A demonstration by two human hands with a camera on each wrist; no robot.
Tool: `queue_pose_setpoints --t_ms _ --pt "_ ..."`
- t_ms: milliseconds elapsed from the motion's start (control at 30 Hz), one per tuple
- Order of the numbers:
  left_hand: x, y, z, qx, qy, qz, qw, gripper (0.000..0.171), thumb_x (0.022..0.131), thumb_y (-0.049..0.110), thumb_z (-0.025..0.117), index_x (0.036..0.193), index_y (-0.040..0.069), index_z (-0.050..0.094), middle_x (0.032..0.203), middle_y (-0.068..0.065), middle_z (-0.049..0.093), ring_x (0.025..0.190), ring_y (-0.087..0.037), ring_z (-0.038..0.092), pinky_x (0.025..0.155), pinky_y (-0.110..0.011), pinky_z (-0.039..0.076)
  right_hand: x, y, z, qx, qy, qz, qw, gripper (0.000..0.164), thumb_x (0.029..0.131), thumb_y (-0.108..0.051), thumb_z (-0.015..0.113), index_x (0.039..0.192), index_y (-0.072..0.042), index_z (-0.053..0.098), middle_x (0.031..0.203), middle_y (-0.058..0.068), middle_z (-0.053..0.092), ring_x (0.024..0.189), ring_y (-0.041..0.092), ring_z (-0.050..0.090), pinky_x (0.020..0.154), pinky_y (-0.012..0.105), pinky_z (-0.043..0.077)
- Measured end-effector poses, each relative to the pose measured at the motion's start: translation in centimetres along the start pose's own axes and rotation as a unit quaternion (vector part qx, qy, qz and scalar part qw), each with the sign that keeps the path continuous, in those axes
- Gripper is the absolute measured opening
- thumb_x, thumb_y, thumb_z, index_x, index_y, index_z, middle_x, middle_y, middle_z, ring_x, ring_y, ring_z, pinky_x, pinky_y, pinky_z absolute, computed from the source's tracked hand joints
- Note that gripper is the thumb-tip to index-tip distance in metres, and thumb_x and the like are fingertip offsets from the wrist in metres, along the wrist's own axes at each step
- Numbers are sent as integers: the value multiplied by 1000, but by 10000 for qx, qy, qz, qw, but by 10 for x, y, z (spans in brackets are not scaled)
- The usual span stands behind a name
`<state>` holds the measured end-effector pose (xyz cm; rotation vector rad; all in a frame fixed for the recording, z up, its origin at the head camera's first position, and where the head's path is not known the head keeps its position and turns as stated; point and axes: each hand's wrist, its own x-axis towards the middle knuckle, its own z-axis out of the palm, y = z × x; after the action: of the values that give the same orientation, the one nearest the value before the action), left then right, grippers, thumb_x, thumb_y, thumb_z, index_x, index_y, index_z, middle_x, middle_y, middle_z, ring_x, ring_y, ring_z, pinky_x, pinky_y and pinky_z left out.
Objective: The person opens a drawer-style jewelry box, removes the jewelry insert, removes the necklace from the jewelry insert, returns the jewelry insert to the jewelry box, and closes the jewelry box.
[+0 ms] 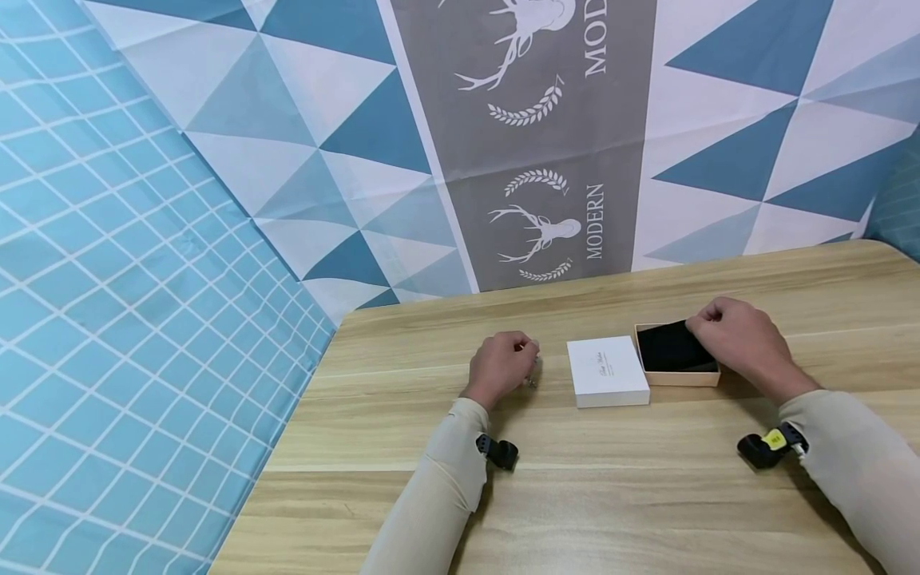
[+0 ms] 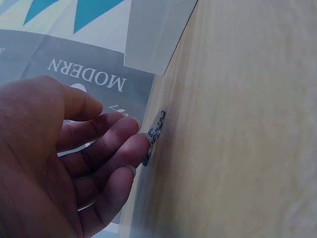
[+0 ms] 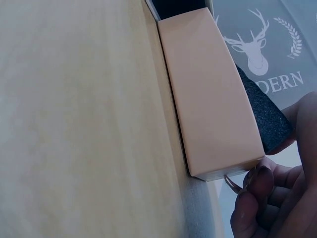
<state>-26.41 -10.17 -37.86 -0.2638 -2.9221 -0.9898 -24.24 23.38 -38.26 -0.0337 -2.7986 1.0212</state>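
Observation:
A small silver chain (image 2: 154, 133) lies on the wooden table, right at the fingertips of my left hand (image 1: 503, 366). That hand's fingers are loosely bent, and its thumb stands apart from them in the left wrist view. Over at the right, a shallow box (image 1: 679, 379) with peach-coloured sides holds a black foam pad (image 1: 668, 347). My right hand (image 1: 743, 339) pinches one corner of the pad, which is tilted up above the box rim (image 3: 208, 94). By its lower fingers a thin curved strip (image 3: 232, 183) shows at the end of the box.
A white box lid (image 1: 607, 367) with small printed lettering sits just left of the box, between the two hands. The table (image 1: 575, 495) meets a patterned cloth backdrop (image 1: 546, 144) behind and a blue checked cloth (image 1: 144, 319) at left.

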Motion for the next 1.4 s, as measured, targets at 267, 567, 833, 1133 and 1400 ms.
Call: queue_pose_setpoints --t_ms 267,567,833,1133,1400 --pt "-1 1 -1 -27 -15 1 10000 26 100 35 57 96 18 77 62 11 63 54 -11 58 59 -32 44 0 0 -1 -20 40 -141 9999 42 100 -32 51 109 8 62 107 29 63 90 39 60 72 52 45" --pt "0 0 -1 65 -17 -16 10000 26 100 36 57 96 19 77 62 11 62 56 -11 57 61 -32 44 0 2 0 -69 89 -224 9997 38 98 -28 55 108 8 63 106 29 63 90 42 61 70 52 46" --pt "1 0 0 86 -22 -14 10000 26 100 36 57 96 19 77 62 10 62 57 -11 57 61 -32 44 1 3 1 -89 64 -183 9998 38 97 -25 57 113 9 61 110 31 61 91 43 61 69 52 46" --pt "0 0 0 15 -43 9 10000 26 100 36 57 96 19 77 61 10 62 55 -12 57 60 -32 44 3 4 2 -169 71 -205 9996 33 93 -22 62 107 7 64 105 29 64 82 37 62 60 42 45" --pt "1 -1 0 -19 -52 -4 10000 26 100 36 57 96 19 77 62 10 63 54 -12 58 60 -33 44 3 3 1 -302 76 -330 9990 28 93 -20 62 102 5 66 98 24 66 75 32 61 56 38 43"
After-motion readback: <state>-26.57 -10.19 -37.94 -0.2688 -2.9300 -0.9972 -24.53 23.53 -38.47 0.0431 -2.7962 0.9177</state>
